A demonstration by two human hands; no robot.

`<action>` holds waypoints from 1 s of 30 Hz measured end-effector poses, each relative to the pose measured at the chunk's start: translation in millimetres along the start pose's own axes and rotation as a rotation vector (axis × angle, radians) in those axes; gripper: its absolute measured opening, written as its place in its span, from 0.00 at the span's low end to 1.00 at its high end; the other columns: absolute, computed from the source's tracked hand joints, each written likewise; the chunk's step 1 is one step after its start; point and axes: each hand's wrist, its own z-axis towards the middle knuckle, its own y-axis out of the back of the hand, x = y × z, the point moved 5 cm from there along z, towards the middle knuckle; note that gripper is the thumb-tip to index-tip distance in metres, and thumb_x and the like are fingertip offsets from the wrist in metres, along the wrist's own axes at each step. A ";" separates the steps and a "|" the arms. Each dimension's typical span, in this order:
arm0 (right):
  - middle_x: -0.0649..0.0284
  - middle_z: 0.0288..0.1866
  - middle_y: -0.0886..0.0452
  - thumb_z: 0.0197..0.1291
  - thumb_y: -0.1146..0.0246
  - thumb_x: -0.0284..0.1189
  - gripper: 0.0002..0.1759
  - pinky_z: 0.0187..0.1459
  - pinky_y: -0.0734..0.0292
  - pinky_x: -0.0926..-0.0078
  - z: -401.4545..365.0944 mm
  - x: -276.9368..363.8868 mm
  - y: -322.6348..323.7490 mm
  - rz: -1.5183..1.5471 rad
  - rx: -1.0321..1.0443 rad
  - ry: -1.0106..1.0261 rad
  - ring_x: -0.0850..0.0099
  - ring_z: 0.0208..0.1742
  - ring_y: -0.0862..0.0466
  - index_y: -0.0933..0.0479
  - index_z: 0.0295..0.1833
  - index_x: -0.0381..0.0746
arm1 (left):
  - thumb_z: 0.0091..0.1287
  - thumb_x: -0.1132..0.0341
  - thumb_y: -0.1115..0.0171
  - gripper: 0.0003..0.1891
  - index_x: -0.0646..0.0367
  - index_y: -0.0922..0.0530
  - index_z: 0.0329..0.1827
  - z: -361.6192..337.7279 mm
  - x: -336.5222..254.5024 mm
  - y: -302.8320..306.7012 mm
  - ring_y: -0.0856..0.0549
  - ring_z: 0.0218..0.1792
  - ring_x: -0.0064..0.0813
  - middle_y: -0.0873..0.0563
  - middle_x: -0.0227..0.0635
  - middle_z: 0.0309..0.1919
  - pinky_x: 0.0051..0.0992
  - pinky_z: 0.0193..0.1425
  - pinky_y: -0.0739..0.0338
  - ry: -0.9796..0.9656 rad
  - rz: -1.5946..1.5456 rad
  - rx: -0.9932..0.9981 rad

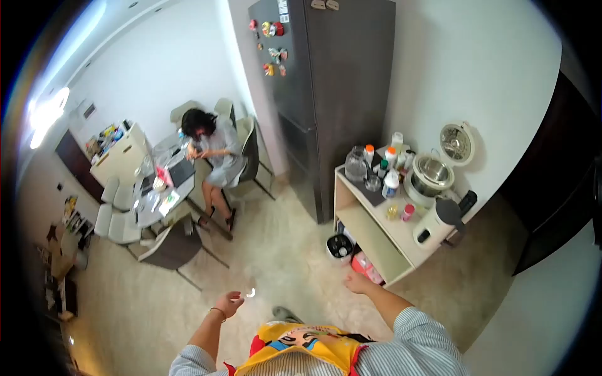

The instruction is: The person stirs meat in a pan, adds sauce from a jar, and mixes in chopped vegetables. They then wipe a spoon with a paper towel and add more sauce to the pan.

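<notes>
My left hand hangs low in front of me, a thin band at its wrist, with its fingers loosely bent and apart. Just past the fingertips shows a small white curved shape, too small to name. On the other side, my right hand is held out, fingers relaxed and nothing visible in them. It is nearest to a pink-red package by the foot of the cabinet. A yellow apron with a cartoon print covers my front.
On the cabinet stand a rice cooker with its lid up, a white kettle, a glass jug and several bottles. A black-and-white appliance sits beside it. Left of the tall fridge, a person sits at a table.
</notes>
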 end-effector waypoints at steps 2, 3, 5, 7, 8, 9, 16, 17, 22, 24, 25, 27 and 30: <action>0.52 0.34 0.13 0.67 0.38 0.43 0.18 0.39 0.19 0.56 90.1 73.4 39.1 0.067 -0.032 -0.012 0.57 0.38 0.12 0.15 0.37 0.39 | 0.68 0.50 0.30 0.31 0.60 0.21 0.68 97.6 3.3 60.8 0.14 0.61 0.42 0.12 0.43 0.61 0.35 0.67 0.21 0.027 0.129 0.006; 0.51 0.37 0.12 0.67 0.37 0.44 0.18 0.40 0.18 0.57 128.0 92.3 45.7 0.095 0.029 -0.043 0.58 0.40 0.11 0.16 0.40 0.39 | 0.68 0.50 0.30 0.31 0.60 0.21 0.68 147.8 -4.5 95.2 0.14 0.61 0.42 0.12 0.43 0.61 0.35 0.67 0.21 0.005 0.167 0.026; 0.50 0.40 0.11 0.66 0.36 0.45 0.19 0.42 0.18 0.57 181.6 91.0 22.9 0.157 0.048 -0.115 0.59 0.42 0.11 0.16 0.43 0.39 | 0.68 0.49 0.31 0.32 0.62 0.22 0.68 257.1 -36.8 169.5 0.15 0.61 0.41 0.12 0.42 0.58 0.36 0.66 0.22 -0.082 0.093 -0.004; 0.51 0.45 0.10 0.66 0.37 0.45 0.19 0.45 0.17 0.57 214.9 53.9 15.8 0.090 -0.080 -0.315 0.58 0.45 0.10 0.15 0.45 0.39 | 0.68 0.51 0.30 0.31 0.63 0.23 0.69 485.1 30.9 223.6 0.14 0.58 0.42 0.11 0.42 0.55 0.36 0.64 0.21 -0.262 0.165 -0.047; 0.51 0.45 0.10 0.66 0.37 0.44 0.18 0.48 0.17 0.56 211.6 44.1 19.9 0.084 -0.232 -0.336 0.57 0.47 0.10 0.14 0.46 0.40 | 0.68 0.52 0.31 0.31 0.63 0.23 0.68 538.3 -3.6 253.7 0.14 0.57 0.42 0.11 0.42 0.53 0.36 0.63 0.21 -0.461 0.207 -0.060; 0.52 0.45 0.10 0.66 0.37 0.43 0.17 0.52 0.17 0.56 208.4 39.7 12.9 0.084 -0.373 -0.344 0.56 0.48 0.11 0.13 0.46 0.41 | 0.69 0.53 0.31 0.30 0.63 0.23 0.67 576.7 -49.9 295.3 0.13 0.55 0.42 0.11 0.42 0.52 0.36 0.62 0.21 -0.646 0.253 -0.083; 0.56 0.56 0.12 0.61 0.38 0.36 0.15 0.64 0.21 0.60 216.1 -10.7 -43.5 0.099 -0.225 -0.776 0.57 0.59 0.15 0.12 0.49 0.44 | 0.76 0.54 0.38 0.27 0.64 0.25 0.70 780.2 -359.3 474.8 0.14 0.60 0.41 0.14 0.48 0.58 0.35 0.65 0.23 -0.650 -0.101 -0.370; 0.56 0.56 0.13 0.62 0.41 0.34 0.15 0.64 0.21 0.59 210.9 -14.9 -35.2 0.162 -0.313 -0.911 0.57 0.59 0.15 0.13 0.48 0.44 | 0.77 0.53 0.41 0.28 0.65 0.26 0.71 837.1 -370.6 482.2 0.15 0.62 0.42 0.14 0.50 0.60 0.35 0.67 0.24 -0.732 -0.239 -0.371; 0.56 0.46 0.10 0.64 0.34 0.39 0.15 0.56 0.17 0.60 341.4 65.4 46.9 -0.009 -0.423 -0.828 0.54 0.50 0.12 0.13 0.50 0.45 | 0.80 0.44 0.49 0.34 0.68 0.27 0.72 947.1 -462.3 531.5 0.24 0.72 0.46 0.20 0.53 0.69 0.36 0.77 0.33 -0.637 -0.276 -0.422; 0.57 0.41 0.11 0.66 0.34 0.39 0.14 0.50 0.17 0.63 406.4 122.9 90.8 0.170 -0.625 -0.754 0.60 0.45 0.12 0.14 0.49 0.41 | 0.79 0.38 0.55 0.39 0.69 0.28 0.74 1005.2 -498.8 555.0 0.25 0.74 0.50 0.22 0.55 0.70 0.38 0.77 0.34 -0.644 -0.291 -0.456; 0.58 0.39 0.11 0.66 0.33 0.38 0.13 0.47 0.17 0.66 433.7 172.4 118.9 0.259 -0.732 -0.724 0.64 0.42 0.12 0.15 0.49 0.40 | 0.79 0.37 0.57 0.41 0.69 0.29 0.74 1033.9 -517.1 560.4 0.27 0.75 0.51 0.23 0.56 0.71 0.39 0.78 0.36 -0.658 -0.345 -0.428; 0.61 0.38 0.12 0.66 0.32 0.36 0.12 0.45 0.18 0.69 482.0 221.7 134.3 0.275 -0.861 -0.694 0.70 0.40 0.13 0.15 0.48 0.39 | 0.79 0.35 0.58 0.42 0.67 0.32 0.76 1080.2 -552.9 550.6 0.30 0.76 0.48 0.27 0.53 0.74 0.38 0.80 0.39 -0.698 -0.485 -0.324; 0.64 0.36 0.13 0.66 0.30 0.33 0.11 0.43 0.19 0.74 536.9 284.6 120.2 0.329 -1.036 -0.664 0.77 0.38 0.15 0.15 0.48 0.39 | 0.78 0.30 0.62 0.46 0.63 0.41 0.83 1130.8 -594.5 527.0 0.38 0.82 0.39 0.37 0.42 0.82 0.35 0.84 0.47 -0.682 -0.820 -0.058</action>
